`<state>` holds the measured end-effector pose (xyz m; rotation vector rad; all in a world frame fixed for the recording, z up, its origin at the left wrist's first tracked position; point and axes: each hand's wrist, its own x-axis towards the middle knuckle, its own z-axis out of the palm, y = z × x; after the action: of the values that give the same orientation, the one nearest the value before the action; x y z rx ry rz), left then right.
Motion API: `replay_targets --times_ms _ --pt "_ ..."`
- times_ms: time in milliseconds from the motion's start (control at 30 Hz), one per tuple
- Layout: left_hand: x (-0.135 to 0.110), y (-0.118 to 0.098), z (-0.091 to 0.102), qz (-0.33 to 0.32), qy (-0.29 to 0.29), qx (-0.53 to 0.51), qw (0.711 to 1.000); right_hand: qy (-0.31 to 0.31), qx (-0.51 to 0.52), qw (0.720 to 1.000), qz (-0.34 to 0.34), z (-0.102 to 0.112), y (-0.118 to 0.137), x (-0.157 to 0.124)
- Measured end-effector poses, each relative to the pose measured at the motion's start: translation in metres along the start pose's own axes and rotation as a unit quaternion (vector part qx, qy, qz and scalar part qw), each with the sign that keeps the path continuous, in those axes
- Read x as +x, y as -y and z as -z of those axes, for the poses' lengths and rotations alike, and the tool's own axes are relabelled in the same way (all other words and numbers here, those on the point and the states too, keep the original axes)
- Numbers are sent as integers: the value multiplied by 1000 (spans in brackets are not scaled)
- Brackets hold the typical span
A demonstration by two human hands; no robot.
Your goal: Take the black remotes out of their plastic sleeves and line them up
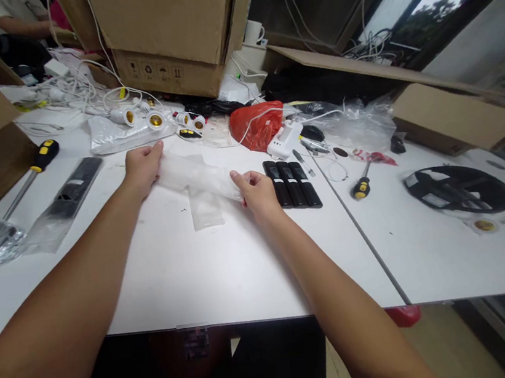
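Observation:
Stretched between my two hands is a clear plastic bag [199,177], held just over the white table. My left hand [144,169] pinches its left end, and my right hand [257,191] grips the right end between thumb and fingers. Beneath it another clear plastic bag [206,210] lies flat on the table. Close to the right of my right hand, several black remote-like bars [293,183] lie side by side. Farther left, a dark bar in a clear bag [70,197] rests on the table.
Screwdrivers lie at left [46,155] and right [361,187]. A large cardboard box [167,33], white cables and lamp sockets [156,121] fill the back. Nearby are a red bag [256,125] and a white power strip [284,140]. A black reel [461,189] lies right. A person's arm [21,26] shows at upper left.

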<state>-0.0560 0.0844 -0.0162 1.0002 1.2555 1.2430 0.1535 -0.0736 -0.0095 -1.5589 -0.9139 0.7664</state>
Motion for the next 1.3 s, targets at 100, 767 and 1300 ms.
replay_targets --times_ms 100,767,1300 --pt "1 -1 0 1 -2 9 1000 3 0 1000 -7 1 0 1" --pt "10 3 0 49 112 -173 977 240 50 949 -196 6 19 -19" --pt "2 29 -15 -286 137 161 934 376 -110 900 -189 38 38 -23"
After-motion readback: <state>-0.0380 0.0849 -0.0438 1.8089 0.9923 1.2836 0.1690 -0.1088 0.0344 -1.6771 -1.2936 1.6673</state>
